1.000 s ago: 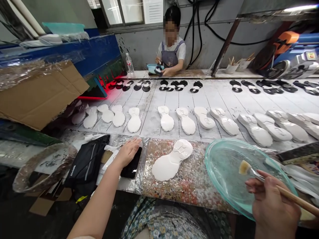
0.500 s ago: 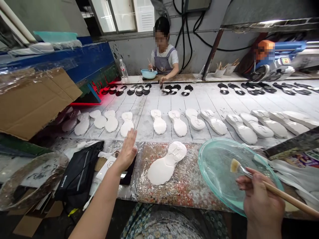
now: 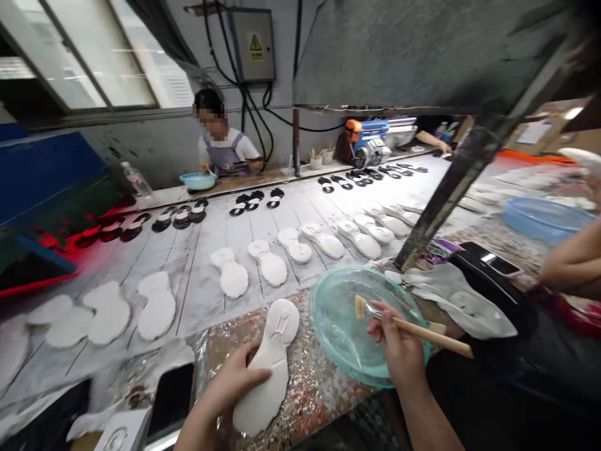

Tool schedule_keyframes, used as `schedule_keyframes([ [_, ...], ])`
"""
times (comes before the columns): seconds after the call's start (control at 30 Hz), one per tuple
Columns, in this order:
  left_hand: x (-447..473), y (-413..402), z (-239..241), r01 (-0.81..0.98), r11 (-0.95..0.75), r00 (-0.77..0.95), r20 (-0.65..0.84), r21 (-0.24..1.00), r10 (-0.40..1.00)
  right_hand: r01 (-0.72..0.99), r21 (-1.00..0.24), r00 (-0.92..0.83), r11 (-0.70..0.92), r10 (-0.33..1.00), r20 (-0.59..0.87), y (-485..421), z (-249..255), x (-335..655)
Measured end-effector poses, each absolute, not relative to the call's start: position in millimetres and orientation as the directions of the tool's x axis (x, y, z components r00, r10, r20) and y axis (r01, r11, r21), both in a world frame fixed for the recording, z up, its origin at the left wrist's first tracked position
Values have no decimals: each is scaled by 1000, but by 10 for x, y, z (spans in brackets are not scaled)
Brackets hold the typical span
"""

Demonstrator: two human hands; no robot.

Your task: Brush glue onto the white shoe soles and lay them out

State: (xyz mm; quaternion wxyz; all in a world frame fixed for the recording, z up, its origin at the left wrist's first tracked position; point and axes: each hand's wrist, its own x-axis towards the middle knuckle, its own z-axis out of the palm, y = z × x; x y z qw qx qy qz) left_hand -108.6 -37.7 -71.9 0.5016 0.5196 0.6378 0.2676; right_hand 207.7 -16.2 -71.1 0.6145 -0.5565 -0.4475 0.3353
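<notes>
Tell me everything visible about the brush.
The brush has a long, pale, wood-like handle, a silvery, metal-looking ferrule and short yellowish bristles. The right hand grips it near the ferrule, bristles toward picture left, handle sloping down rightward. Its bristle end shows over the teal basin; whether they touch is unclear.

There are over ten white soles [image 3: 260, 401], one broad brush [image 3: 436, 339], three basins [image 3: 338, 326], two phones [image 3: 171, 401], one bottle [image 3: 135, 180].

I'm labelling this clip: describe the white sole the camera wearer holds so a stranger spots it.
Find the large teal basin. Just left of it, over the speckled board, is the white sole. Its neighbouring soles lie on the pale belt; this one is in the left hand.
</notes>
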Motion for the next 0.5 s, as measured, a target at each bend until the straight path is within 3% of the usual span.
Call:
schedule_keyframes([
  [0.1, -1059, -396, -695, 90, 479, 163, -487, 873, 858, 197, -975, 349, 105, 922, 169, -147, -625, 2055],
  [0.17, -1068, -448, -689, -215, 579, 157, -557, 786, 815, 274, -961, 325, 49, 935, 140, -127, -559, 2037],
  [0.27, -1089, -541, -684, -544, 454, 99, -483, 705, 870, 387, -920, 272, -62, 961, 49, -69, -483, 2002],
  [0.37, -1097, -569, -656, -686, 328, 137, -327, 649, 935, 498, -847, 214, -184, 973, -86, 7, -481, 1949],
  [0.5, -1124, -445, -593, -709, 397, 316, -241, 583, 918, 607, -739, 121, -292, 953, -277, 79, -578, 1871],
])
